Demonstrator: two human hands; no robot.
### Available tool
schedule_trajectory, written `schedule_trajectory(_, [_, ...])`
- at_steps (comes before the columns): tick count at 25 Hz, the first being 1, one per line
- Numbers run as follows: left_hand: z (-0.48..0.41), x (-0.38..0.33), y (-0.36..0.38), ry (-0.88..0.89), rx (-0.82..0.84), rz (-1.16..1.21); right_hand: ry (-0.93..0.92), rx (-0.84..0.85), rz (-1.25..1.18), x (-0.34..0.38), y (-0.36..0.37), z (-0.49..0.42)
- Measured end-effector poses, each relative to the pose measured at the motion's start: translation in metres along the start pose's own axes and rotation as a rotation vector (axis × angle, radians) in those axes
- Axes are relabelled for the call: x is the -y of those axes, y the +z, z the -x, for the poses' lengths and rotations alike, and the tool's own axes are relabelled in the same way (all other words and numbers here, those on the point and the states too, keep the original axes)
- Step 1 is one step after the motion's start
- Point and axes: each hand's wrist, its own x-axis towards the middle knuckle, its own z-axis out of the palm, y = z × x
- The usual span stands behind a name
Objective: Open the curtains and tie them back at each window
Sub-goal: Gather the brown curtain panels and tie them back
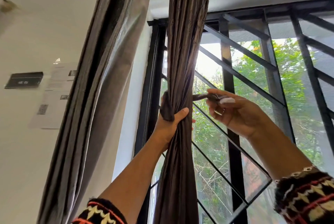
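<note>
A: Left of the brown curtain?
B: A grey curtain point(94, 79), hanging loose by the wall.
A: The brown curtain point(184, 51) itself?
B: It's bunched into one column. The left hand point(169, 120) is wrapped around it, fingers curled tight.
A: Right of it?
B: The tieback point(199, 97) comes out just beside the bunch. The right hand point(240, 113) pinches its end, in front of the window grille point(271, 71).

gathered curtain point(182, 60) before window grille point(267, 71), second curtain point(101, 79) left
</note>
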Motion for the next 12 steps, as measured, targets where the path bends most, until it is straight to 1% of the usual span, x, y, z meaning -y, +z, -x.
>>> schedule_trajectory(2, [0.003,0.004,0.0,0.273,-0.103,-0.225,-0.014,0.053,-0.019,0.007,0.009,0.001])
schedule_trajectory(3, [0.005,0.005,0.0,0.411,-0.119,-0.349,-0.022,0.069,0.001,0.01,0.014,0.001])
schedule_trajectory(4, [0.007,0.005,0.001,0.498,-0.127,-0.476,-0.035,0.078,0.037,0.011,0.019,0.002])
schedule_trajectory(6, [0.012,0.004,0.003,0.537,-0.154,-0.722,-0.069,0.075,0.161,0.01,0.031,0.003])
schedule_trajectory(8, [0.017,0.002,0.006,0.544,-0.199,-0.926,-0.091,0.073,0.355,0.002,0.045,0.006])
schedule_trajectory(10, [0.019,0.0,0.007,0.566,-0.189,-1.028,-0.11,0.068,0.532,-0.007,0.056,0.008])
schedule_trajectory(12, [0.023,-0.007,0.005,0.543,-0.086,-1.043,-0.149,0.039,0.64,-0.014,0.06,0.008])
